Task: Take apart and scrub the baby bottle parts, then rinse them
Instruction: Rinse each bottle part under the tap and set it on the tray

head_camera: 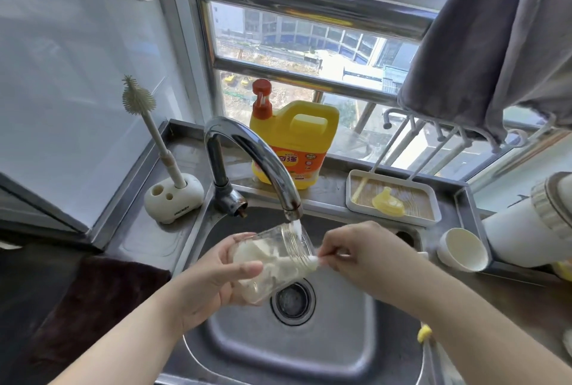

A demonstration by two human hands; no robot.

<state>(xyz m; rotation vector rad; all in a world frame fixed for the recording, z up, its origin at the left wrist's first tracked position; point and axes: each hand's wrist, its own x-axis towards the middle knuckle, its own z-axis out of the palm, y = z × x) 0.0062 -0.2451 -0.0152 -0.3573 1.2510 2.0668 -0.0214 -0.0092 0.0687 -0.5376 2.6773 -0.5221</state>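
Note:
My left hand point(213, 279) grips a clear baby bottle point(272, 264), tilted over the sink point(356, 338) with its mouth up under the running faucet point(253, 149). A cream bottle brush point(288, 264) fills the inside of the bottle. My right hand point(365, 254) pinches the brush handle just outside the bottle mouth. A yellow nipple point(388, 202) lies on a white tray point(356, 205) behind the sink at the right.
A yellow detergent jug point(297, 143) with a red pump stands behind the faucet. A thin brush point(139, 99) stands in a white holder point(173, 199) at the left. A white cup point(462, 250) and a white container point(520, 230) sit at right. A grey cloth point(495, 44) hangs above.

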